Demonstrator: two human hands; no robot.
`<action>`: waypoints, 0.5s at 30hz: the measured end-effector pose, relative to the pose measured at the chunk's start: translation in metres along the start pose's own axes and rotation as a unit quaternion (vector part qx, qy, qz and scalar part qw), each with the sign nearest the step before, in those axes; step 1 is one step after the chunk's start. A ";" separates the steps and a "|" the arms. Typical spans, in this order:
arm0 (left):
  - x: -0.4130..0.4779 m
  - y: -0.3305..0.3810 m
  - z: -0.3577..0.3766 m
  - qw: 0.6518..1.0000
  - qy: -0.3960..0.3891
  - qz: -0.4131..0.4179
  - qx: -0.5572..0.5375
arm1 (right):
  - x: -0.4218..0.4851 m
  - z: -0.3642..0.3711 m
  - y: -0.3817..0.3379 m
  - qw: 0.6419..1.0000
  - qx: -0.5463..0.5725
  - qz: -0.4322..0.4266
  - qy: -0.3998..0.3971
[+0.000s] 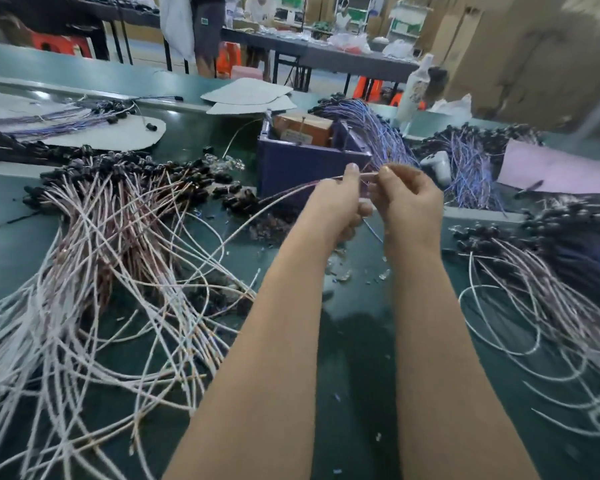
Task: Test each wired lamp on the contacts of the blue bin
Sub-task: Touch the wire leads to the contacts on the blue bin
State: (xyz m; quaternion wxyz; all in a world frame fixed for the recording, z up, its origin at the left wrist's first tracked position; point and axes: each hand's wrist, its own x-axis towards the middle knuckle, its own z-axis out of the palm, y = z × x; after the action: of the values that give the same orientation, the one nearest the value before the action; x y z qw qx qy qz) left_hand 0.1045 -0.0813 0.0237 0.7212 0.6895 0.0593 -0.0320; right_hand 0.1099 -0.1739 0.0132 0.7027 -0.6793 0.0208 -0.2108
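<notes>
Forearms [264,341] are seen at 6 o'clock. One wired lamp lead [368,174] is pinched by left hand [336,202] and right hand [409,199] fingertips, held just before the blue bin [302,168] at 12 o'clock.

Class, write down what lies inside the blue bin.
Inside the blue bin sits a brown box bearing a label. The bin's front wall hides whatever lies lower.

Two forearms, bare along all their visible length, reach from the lower edge up to the left hand [336,206] and the right hand [409,206]. Both hands are bare as well, with short, plain nails showing at the thumb tips.
</notes>
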 end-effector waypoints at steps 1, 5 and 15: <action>0.001 -0.004 0.010 0.997 -0.025 0.001 -0.072 | 0.001 -0.009 0.001 0.999 0.017 0.011 0.027; 0.004 -0.016 0.039 0.973 0.012 0.018 -0.231 | 0.006 -0.033 0.005 0.981 0.105 0.017 0.162; 0.021 -0.036 0.035 0.944 -0.003 -0.004 -0.331 | 0.023 -0.021 0.029 0.935 0.290 0.169 0.118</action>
State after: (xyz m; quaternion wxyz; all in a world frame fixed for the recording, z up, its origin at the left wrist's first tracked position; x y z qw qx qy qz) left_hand 0.1226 -0.1173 -0.0137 0.9088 0.4115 0.0672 -0.0155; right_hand 0.1324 -0.2013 -0.0099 0.8868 -0.4031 0.1558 -0.1641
